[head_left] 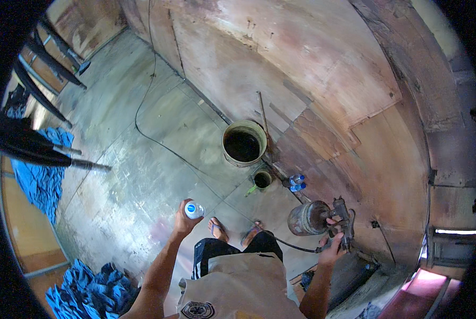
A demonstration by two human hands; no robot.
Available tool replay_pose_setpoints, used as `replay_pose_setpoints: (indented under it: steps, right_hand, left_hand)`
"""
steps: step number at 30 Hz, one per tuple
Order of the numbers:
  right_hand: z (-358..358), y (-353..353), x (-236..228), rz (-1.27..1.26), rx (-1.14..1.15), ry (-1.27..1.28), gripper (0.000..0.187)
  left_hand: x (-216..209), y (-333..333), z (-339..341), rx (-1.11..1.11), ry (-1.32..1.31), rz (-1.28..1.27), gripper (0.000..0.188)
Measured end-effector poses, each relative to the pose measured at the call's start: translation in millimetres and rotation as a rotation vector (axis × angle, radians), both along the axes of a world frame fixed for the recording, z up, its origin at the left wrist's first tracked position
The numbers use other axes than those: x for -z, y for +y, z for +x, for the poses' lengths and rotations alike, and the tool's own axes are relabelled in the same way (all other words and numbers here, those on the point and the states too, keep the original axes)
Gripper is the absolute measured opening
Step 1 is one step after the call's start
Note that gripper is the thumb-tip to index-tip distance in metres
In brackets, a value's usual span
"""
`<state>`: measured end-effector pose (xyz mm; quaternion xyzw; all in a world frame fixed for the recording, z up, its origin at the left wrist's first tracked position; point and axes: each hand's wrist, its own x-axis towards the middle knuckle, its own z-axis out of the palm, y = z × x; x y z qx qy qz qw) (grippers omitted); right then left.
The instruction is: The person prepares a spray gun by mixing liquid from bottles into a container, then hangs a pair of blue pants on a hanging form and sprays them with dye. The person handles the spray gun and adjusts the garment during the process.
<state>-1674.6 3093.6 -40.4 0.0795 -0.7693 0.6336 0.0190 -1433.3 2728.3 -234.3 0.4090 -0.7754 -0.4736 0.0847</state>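
Note:
In my left hand [181,221] is a small clear plastic bottle [194,209], its blue-and-white top facing up at me. The fingers wrap round its side, out in front of my left knee. My right hand [331,251] grips a paint spray gun [345,219] by its handle, off to the right near the wall. A stained round cup [306,219] is fixed to the gun and tilts toward the left. From the gun a dark air hose [297,248] runs left toward my legs. Whether a finger presses the trigger I cannot make out.
Ahead stands a bucket [228,156] with dark contents, a stick [262,114] leaning beside it. Near it are a smaller pot [262,182] and two blue-capped bottles [297,183]. A thin cord [158,140] crosses the floor. Blue cloth [92,290] and dark padded bars [31,143] are at left.

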Motion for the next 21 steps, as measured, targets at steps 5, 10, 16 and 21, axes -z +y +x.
replay_pose_setpoints:
  steps: [5,10,16,21]
  right_hand:
    - [-14.6,7.0,20.8,0.037,-0.151,-0.098,0.047]
    - [-49.4,8.3,55.8,0.024,-0.358,-0.166,0.044]
    - [-64.9,5.1,150.2,-0.05,-0.396,-0.135,0.049]
    - [-68.6,-0.4,246.5,-0.029,-0.424,-0.088,0.064]
  left_hand:
    - [24.9,29.8,3.6,-0.206,0.083,-0.05,0.068]
    - [69.0,70.6,-5.3,-0.425,0.097,0.016,0.066]
    - [178.8,84.2,-38.7,-0.463,0.017,-0.036,0.067]
    - [298.7,62.6,-82.7,-0.497,0.002,-0.01,0.069]
